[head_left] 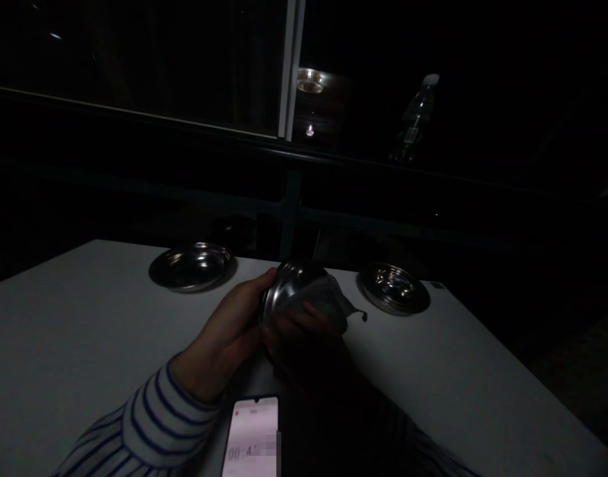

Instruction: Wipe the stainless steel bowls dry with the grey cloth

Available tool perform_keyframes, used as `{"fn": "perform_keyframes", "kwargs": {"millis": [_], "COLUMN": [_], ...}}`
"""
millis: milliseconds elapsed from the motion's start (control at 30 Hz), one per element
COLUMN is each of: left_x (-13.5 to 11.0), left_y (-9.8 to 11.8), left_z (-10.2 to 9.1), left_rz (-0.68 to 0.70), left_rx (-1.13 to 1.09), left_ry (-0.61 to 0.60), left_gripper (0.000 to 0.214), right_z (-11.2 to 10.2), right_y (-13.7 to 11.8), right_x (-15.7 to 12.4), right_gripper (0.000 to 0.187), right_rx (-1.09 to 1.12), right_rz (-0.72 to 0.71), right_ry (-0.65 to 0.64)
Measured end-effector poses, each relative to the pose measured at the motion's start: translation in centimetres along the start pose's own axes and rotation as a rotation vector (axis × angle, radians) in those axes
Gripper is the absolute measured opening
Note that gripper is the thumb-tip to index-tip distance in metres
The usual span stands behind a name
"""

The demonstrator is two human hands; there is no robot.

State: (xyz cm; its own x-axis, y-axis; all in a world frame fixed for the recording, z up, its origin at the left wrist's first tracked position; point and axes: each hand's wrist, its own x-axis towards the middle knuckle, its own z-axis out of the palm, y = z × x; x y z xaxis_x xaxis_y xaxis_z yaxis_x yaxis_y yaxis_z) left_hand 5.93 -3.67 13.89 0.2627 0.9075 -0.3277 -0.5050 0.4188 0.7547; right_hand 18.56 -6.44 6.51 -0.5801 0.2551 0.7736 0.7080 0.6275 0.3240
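Tilted up off the table, a shiny metal bowl (pixel 290 281) is held at its left edge by my left hand (pixel 239 315), the thumb along the rim. My right hand (pixel 308 331), mostly in shadow, is closed on a grey cloth (pixel 328 299) pressed against the bowl's outer side. A loose corner of the cloth sticks out to the right. One metal dish (pixel 191 266) rests on the table to the left of my hands. On the right sits a metal bowl or stack of bowls (pixel 394 288) with several rims showing.
A lit phone (pixel 251 434) showing a timer lies at the front of the white table (pixel 109 311). Beyond the table's far edge are a dark window frame (pixel 288 73) and a plastic bottle (pixel 417 119) on a ledge. The surroundings are very dark.
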Motion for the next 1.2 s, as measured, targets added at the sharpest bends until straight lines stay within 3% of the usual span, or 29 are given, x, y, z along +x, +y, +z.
{"fn": "perform_keyframes", "kwargs": {"millis": [133,233,433,567,633,700,767,833,900,1067,1133,1200], "left_x": [0.1,0.1,0.2,0.2,0.2,0.2,0.3,0.4,0.5,0.3,0.3,0.4], "left_y": [0.9,0.9,-0.2,-0.9,-1.1,-1.2,-1.3,-1.4,-1.5,-1.7,-1.7,-1.8], "left_z": [-0.1,-0.2,-0.6,-0.6,-0.6,-0.6,-0.6,-0.6,-0.6,-0.3,-0.2,-0.2], "left_rz": [0.035,0.044,0.055,0.164,0.183,0.190,0.226,0.267,0.273,0.244,0.243,0.255], "left_rx": [-0.019,-0.005,0.125,0.236,0.251,0.255,0.262,0.288,0.330,0.377,0.372,0.361], "left_ry": [0.007,-0.022,-0.088,-0.026,0.009,0.023,0.024,0.022,0.010,0.031,0.044,0.061], "left_gripper": [0.021,0.019,0.015,0.022,0.025,0.025,0.025,0.026,0.030,0.038,0.038,0.038], "right_z": [0.6,0.4,-0.9,-1.4,-1.3,-1.1,-0.9,-1.0,-1.3,-1.9,-1.9,-1.8], "right_y": [0.1,0.5,2.9,4.2,3.5,2.1,0.9,0.5,1.1,3.3,3.0,2.1], "right_x": [-0.7,-0.7,0.2,0.5,0.5,0.4,0.3,0.3,0.4,0.8,0.9,0.8], "right_gripper": [0.032,0.031,0.030,0.030,0.030,0.030,0.031,0.033,0.033,0.029,0.028,0.029], "right_rx": [-0.066,-0.051,0.053,0.091,0.079,0.062,0.050,0.034,0.030,0.026,0.026,0.030], "right_rz": [-0.120,-0.116,0.243,0.506,0.453,0.298,0.156,0.103,0.140,0.434,0.431,0.332], "right_ry": [-0.026,-0.008,0.053,0.069,0.087,0.085,0.049,0.009,0.003,0.035,0.035,0.017]}}
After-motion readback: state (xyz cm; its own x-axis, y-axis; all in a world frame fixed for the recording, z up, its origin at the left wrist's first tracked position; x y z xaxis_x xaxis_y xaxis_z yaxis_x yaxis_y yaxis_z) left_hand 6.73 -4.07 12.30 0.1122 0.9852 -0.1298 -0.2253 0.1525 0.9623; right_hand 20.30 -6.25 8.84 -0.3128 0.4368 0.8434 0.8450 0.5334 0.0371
